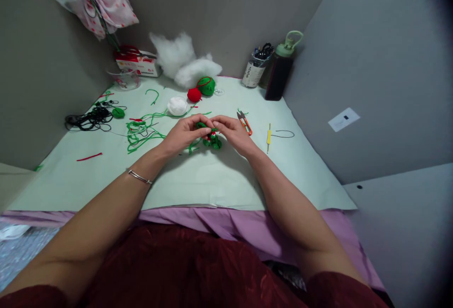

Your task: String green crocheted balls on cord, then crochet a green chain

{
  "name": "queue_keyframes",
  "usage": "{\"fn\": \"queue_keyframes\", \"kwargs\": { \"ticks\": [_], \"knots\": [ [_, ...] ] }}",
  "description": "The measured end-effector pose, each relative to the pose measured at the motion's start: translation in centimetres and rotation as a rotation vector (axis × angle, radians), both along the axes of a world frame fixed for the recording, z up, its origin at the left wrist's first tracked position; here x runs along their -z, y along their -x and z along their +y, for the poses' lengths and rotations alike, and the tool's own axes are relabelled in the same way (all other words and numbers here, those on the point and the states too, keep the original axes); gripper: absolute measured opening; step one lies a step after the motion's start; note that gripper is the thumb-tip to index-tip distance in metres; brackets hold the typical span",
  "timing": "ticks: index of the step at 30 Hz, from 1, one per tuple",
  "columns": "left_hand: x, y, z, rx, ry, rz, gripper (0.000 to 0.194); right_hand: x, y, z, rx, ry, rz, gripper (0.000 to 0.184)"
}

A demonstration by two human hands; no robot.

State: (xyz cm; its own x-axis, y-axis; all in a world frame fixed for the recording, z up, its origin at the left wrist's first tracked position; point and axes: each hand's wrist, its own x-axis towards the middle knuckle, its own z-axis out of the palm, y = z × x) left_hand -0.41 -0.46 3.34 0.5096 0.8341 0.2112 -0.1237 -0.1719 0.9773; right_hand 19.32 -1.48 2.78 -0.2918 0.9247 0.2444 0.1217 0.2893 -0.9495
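Note:
My left hand (187,132) and my right hand (233,131) meet above the middle of the table, fingertips pinched together. Between them is a small green crocheted piece (213,142) with bits of red and white, its lower part hanging below the fingers. Both hands grip it; the fingers cover its upper part. Just right of my right hand lie thread snips (245,123) with orange handles. Farther right is a yellow-handled crochet hook (269,137) beside a dark loop of thread. Left of my left hand spreads a tangle of green yarn (133,142).
Behind the hands sit white (177,106), red (194,95) and green yarn balls (206,86), with white stuffing (177,58) at the wall. A bottle (280,72) and pen holder (253,71) stand back right. Black cord (92,117) and a clear cup (126,80) are left.

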Motion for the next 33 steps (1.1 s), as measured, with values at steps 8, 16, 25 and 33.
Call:
{"fn": "queue_keyframes", "kwargs": {
  "ticks": [8, 16, 25, 33],
  "knots": [
    [-0.2, 0.57, 0.55, -0.084, -0.055, 0.021, 0.019, -0.12, 0.21, -0.25, -0.051, 0.138, 0.126, 0.028],
    [-0.13, 0.21, 0.3, -0.096, 0.04, -0.024, 0.03, 0.17, 0.14, -0.08, -0.11, 0.248, 0.101, 0.028],
    [0.44, 0.0, 0.17, -0.121, 0.024, -0.022, 0.03, 0.21, -0.02, -0.06, -0.272, 0.403, 0.144, 0.03],
    [0.6, -0.34, -0.2, -0.086, 0.015, -0.04, 0.033, 0.14, 0.56, -0.19, -0.217, 0.482, 0.35, 0.028]
  ]
}}
